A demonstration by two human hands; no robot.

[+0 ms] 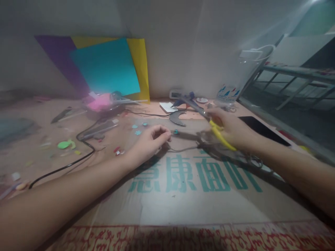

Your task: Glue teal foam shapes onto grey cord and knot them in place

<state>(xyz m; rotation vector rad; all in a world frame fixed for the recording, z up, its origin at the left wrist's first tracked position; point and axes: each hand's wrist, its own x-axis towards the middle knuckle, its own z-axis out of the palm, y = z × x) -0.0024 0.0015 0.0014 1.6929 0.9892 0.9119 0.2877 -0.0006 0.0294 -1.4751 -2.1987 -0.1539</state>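
Note:
My left hand (154, 137) is low over the cardboard, thumb and fingers pinched together. Just beyond the fingertips is a tiny teal piece (176, 131); I cannot make out whether the fingers hold it by something thin. A pair of scissors with yellow handles (221, 135) is in my right hand (227, 125), closed round the handles, the blades pointing up and to the left. Motion blurs this hand. Several small teal flower shapes (138, 132) lie behind my left hand. A grey crescent-shaped piece (177, 118) lies between the two hands, farther back.
Printed cardboard (167, 205) covers the table front. A black cable (78, 158) winds across the left, among coloured scraps. Pink material (99, 103) sits below coloured sheets (107, 66) at the wall. At the right are a dark flat panel (264, 130) and a clear container (229, 92).

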